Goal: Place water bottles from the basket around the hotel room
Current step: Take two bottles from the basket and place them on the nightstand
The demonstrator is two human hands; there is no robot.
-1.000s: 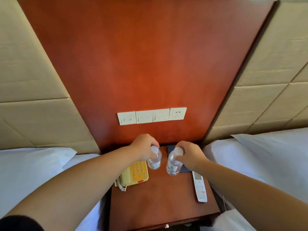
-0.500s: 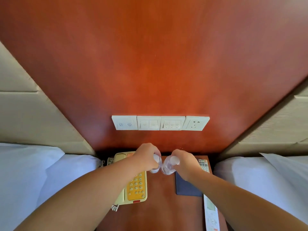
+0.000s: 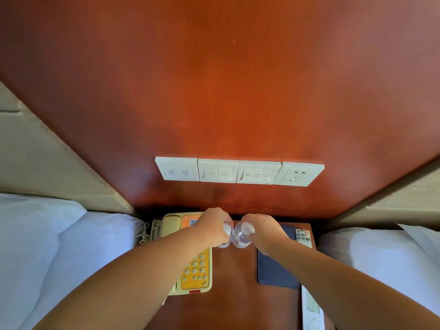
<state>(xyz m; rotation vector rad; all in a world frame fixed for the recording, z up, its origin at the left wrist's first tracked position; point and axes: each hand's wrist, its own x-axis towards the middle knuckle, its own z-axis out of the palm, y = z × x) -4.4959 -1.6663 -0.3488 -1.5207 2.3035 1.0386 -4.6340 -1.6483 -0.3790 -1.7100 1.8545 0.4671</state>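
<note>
Water bottles, two in number, are located lower centre of the frame, above the back of a nightstand and just beside one another; whether they touch cannot be told. Both are clear plastic, round in section, with white caps, seen almost straight from above. Whether the bases rest on the wood cannot be told.

The left hand is curled round the left bottle, covering most of it. The right hand grips the right bottle from its outer side (cap and clear shoulder exposed). The hands are close together but not touching.

The nightstand top is smooth reddish-brown wood. Left of the bottles lies a cream plastic telephone with an orange keypad and a coiled cord. To the right lies a flat dark-blue rectangular pad, with a small grey remote beyond it and a long white remote at lower right.

A glossy wood wall panel fills the upper frame, bearing a row of white switch plates. Beige padded panels flank it, textured like fabric. White bedding lies at both lower sides.
</note>
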